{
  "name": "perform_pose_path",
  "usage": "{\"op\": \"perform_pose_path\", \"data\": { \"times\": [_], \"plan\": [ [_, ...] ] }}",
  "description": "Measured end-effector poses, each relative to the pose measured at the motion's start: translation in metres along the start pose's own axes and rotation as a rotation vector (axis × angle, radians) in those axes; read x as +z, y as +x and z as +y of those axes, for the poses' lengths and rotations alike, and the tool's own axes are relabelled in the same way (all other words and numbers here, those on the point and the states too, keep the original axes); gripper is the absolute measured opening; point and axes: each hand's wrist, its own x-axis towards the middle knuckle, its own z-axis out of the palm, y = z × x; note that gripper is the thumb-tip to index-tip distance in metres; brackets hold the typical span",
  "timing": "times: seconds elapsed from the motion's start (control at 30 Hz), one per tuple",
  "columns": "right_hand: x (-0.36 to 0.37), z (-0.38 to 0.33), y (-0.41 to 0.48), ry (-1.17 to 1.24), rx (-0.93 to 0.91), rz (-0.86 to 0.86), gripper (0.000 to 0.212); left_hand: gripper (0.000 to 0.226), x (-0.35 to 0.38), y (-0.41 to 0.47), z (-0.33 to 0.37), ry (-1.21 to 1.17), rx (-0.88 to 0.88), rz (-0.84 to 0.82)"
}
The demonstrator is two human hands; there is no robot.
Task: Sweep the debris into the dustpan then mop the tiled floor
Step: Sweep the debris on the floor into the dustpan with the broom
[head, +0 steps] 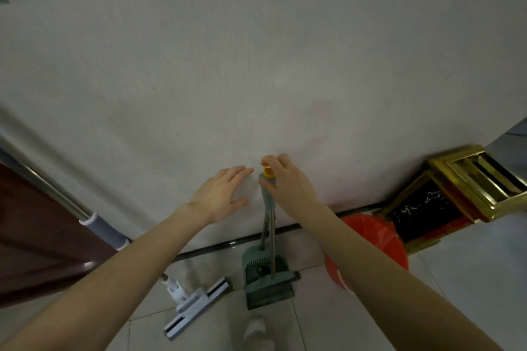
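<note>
Both bare forearms reach forward from the bottom corners and converge toward the middle. The left hand (221, 194) is held flat and open, palm facing away, fingers (242, 171) together and extended, thumb spread out below them, touching nothing. The right hand (288, 184) is just beside it, wrist bent slightly, its fingers curled forward and downward in a pinching grasp with the back of the hand showing.

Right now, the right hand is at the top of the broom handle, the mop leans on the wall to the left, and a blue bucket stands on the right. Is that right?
Not quite: the bucket is red, not blue, as the head view shows. The rest holds: the right hand grips the top of the broom handle, and the mop leans left.
</note>
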Motion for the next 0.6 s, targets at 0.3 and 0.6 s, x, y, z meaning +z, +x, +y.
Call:
{"op": "perform_pose_path", "data": {
  "times": [0.3,0.6],
  "plan": [
    [-0.004,0.02,-0.067,-0.2,0.086,0.026,0.019,0.076,0.039,0.047,0.016,0.128,0.339,-0.123],
    [0.021,0.016,-0.103,-0.185,0.405,0.353,0.016,0.081,0.085,0.086,-0.002,0.271,0.651,-0.291]
  ]
}}
